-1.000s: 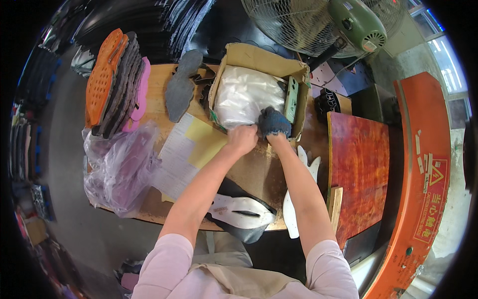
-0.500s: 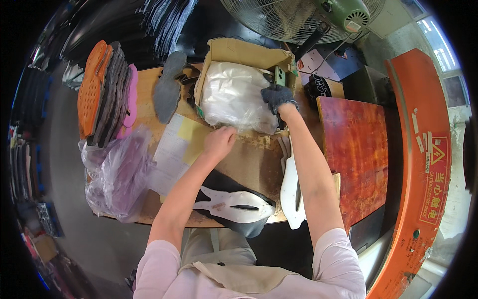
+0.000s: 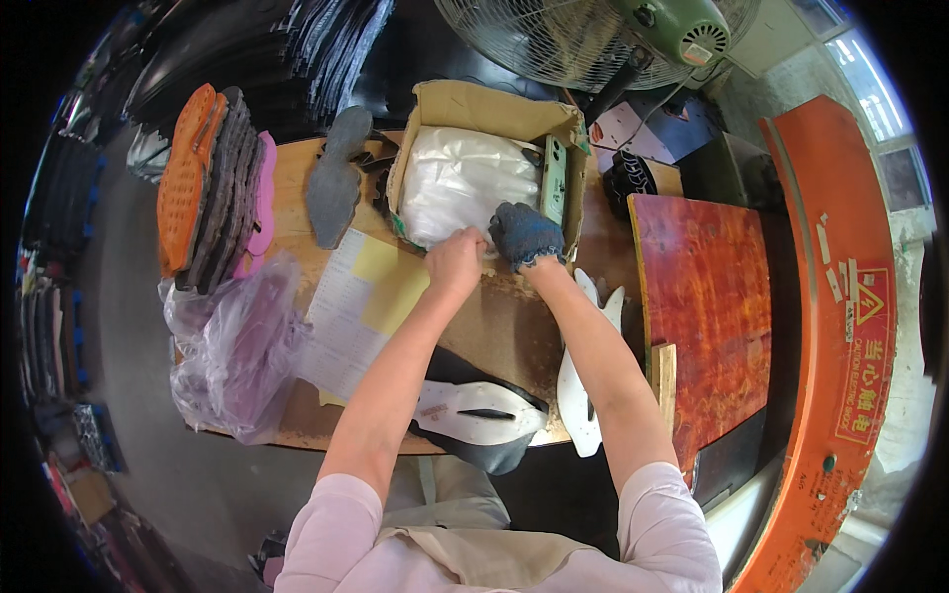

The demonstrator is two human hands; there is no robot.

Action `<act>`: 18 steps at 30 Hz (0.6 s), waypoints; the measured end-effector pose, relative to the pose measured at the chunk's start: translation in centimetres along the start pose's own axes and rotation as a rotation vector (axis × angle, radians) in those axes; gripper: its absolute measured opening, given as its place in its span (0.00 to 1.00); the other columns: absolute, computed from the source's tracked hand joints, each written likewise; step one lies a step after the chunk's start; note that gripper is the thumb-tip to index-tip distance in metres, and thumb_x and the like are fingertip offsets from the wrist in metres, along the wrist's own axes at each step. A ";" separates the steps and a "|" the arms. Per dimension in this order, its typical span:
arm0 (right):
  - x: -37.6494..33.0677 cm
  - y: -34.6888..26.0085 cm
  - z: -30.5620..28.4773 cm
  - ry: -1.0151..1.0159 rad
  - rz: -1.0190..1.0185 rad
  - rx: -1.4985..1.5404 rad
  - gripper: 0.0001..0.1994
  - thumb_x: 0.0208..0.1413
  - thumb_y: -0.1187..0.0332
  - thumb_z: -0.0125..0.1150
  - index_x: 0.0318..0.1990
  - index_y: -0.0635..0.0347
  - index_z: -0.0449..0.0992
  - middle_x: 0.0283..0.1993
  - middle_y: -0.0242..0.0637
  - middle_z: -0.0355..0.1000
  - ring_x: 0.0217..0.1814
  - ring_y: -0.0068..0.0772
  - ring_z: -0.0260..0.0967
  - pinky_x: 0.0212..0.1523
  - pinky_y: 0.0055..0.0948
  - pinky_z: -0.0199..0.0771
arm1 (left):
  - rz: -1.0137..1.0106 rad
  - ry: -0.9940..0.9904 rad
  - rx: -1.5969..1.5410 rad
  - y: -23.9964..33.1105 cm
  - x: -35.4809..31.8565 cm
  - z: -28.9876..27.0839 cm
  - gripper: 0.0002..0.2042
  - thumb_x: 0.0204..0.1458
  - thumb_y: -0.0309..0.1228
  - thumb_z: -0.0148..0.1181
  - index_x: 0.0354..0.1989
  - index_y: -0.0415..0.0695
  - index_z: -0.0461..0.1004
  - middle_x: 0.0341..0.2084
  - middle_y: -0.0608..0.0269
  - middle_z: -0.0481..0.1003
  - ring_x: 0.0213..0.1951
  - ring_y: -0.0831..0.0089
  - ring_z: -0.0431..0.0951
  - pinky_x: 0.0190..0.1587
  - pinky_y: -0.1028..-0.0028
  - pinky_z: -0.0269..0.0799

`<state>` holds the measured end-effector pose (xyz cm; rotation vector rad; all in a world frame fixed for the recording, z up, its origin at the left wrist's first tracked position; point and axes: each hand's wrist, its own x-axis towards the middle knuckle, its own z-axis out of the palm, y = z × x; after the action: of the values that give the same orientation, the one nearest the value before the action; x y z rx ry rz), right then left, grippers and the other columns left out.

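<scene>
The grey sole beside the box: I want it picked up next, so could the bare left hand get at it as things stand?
Probably yes: the grey sole lies uncovered on the table, left of the cardboard box, with nothing between it and the left hand.

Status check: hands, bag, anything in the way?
Left hand, bare, and gloved right hand both on white plastic bag inside cardboard box. Grip unclear. Nothing blocking.
</scene>
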<state>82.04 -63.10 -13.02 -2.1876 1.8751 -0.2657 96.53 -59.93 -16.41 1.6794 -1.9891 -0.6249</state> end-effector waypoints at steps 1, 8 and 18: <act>0.0 -0.1 0.1 -0.008 0.012 -0.021 0.12 0.55 0.57 0.54 0.39 0.54 0.73 0.38 0.45 0.74 0.43 0.51 0.72 0.42 0.46 0.72 | 0.029 -0.006 0.019 -0.2 0.0 0.0 0.05 0.53 0.34 0.57 0.33 0.48 0.75 0.31 0.58 0.77 0.33 0.53 0.77 0.37 0.57 0.72; 2.0 -0.2 0.8 -0.074 0.130 -0.029 0.10 0.57 0.61 0.51 0.41 0.54 0.72 0.41 0.47 0.75 0.45 0.51 0.73 0.44 0.46 0.72 | 0.106 -0.228 0.003 -0.8 -0.6 -1.7 0.05 0.55 0.33 0.54 0.34 0.46 0.73 0.31 0.55 0.78 0.36 0.51 0.77 0.39 0.56 0.71; 4.6 2.3 0.1 -0.182 0.184 0.077 0.14 0.50 0.62 0.57 0.42 0.56 0.79 0.47 0.47 0.76 0.50 0.51 0.72 0.51 0.40 0.72 | 0.209 0.107 -0.096 1.3 0.1 -3.8 0.05 0.52 0.27 0.56 0.36 0.49 0.77 0.34 0.60 0.77 0.34 0.58 0.78 0.34 0.62 0.73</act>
<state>80.62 -67.93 -13.94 -1.9045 1.9135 -0.0986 97.82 -60.03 -12.64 1.3969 -1.9915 -0.5353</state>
